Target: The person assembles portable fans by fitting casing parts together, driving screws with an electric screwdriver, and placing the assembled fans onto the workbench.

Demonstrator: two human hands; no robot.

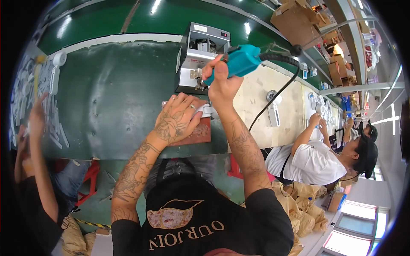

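My right hand [225,85] is raised over the front of the bench, wrapped round a teal electric screwdriver [241,59] with a black cord. The tool's tip points down-left at the front of a grey screw feeder [195,59], close to its outlet; whether they touch is hard to see. Lower and to the left, my left hand [177,117] lies curled over a white plastic part [206,112], which mostly hides beneath the fingers. Under that hand is a reddish-brown pad [200,133] at the bench's near edge.
White plastic pieces [53,106] are heaped at the left end of the green bench [102,98], beside a co-worker's arms [36,128]. A white round-headed device [273,113] lies on the pale board at right. Another co-worker in a white shirt [316,160] sits beyond.
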